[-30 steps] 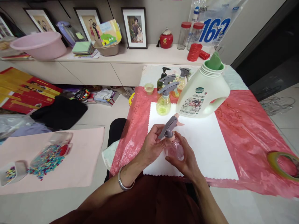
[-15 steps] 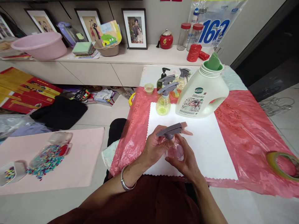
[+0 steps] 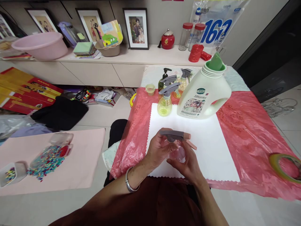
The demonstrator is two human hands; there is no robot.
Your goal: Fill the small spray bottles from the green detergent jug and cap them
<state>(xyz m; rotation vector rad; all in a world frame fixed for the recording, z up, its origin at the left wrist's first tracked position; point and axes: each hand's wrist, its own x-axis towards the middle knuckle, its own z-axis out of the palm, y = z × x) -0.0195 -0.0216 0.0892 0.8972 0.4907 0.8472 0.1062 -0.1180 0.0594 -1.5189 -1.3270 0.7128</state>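
Above the white scalloped mat [image 3: 216, 157], both hands are around a small clear pink spray bottle [image 3: 178, 154]. My left hand [image 3: 158, 150] has its fingers wrapped about the neck, just under the grey spray head [image 3: 175, 135] with its pink nozzle and trigger. Lower down, my right hand [image 3: 188, 161] grips the bottle's round body from the right side. Part of the bottle is hidden by my fingers. Beyond the hands stand a spray bottle with yellow liquid [image 3: 164, 106] and a large white detergent jug [image 3: 203, 91] with a green pour spout.
Behind the yellow bottle are further spray bottles [image 3: 183, 82], a dark pump bottle [image 3: 162, 82] and a small cup [image 3: 150, 89]. A tape roll [image 3: 285, 167] lies on the red table cover [image 3: 254, 138]. Scattered beads [image 3: 48, 161] are on a pink sheet at left.
The grey spray head has turned on the bottle, its nozzle swinging toward me and slightly down. My left hand has shifted a little with it; my right hand keeps its hold.
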